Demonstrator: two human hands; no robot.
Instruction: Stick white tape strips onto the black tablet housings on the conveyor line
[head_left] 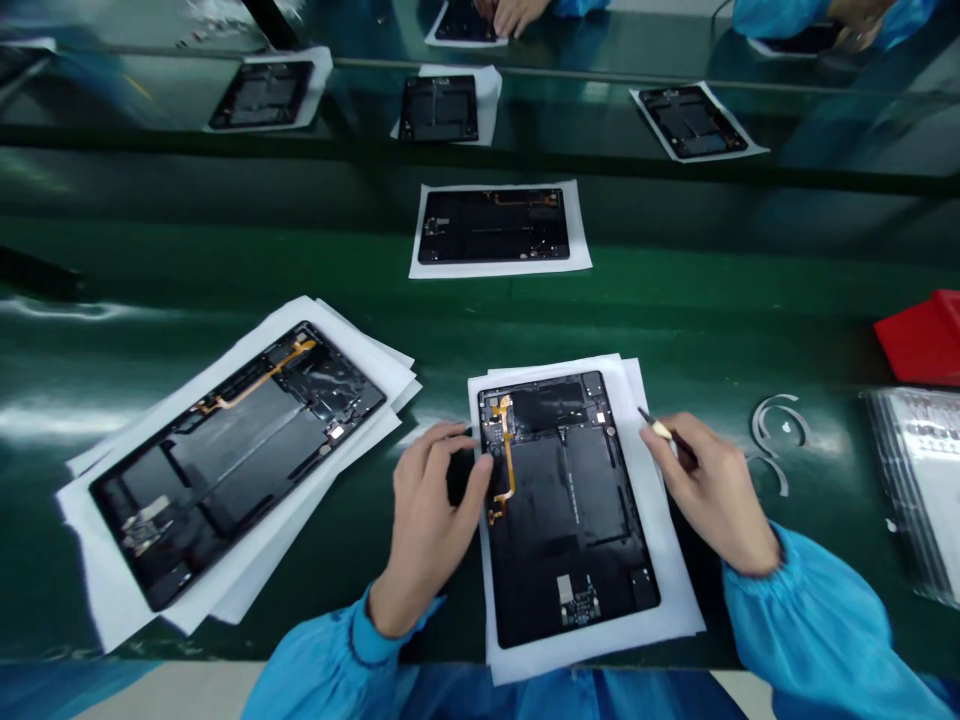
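An opened black tablet body (566, 510) with an orange flex cable on its left side lies on white sheets (679, 600) in front of me. My left hand (435, 510) is at the tablet's left edge, thumb and fingers apart, with nothing between them. Right of the tablet, my right hand (709, 480) pinches a thin tool (660, 429) with a pale section and a dark tip. The tip points up and left, over the sheet's right side. To the left, a second opened tablet (240, 460) lies tilted on stacked white sheets.
Another opened tablet (495, 228) lies on white paper beyond. Several more rest behind on a raised surface, where other people's hands (517, 14) work. On the right are curved white strips (761, 425), a red bin (926, 340) and stacked clear trays (926, 480).
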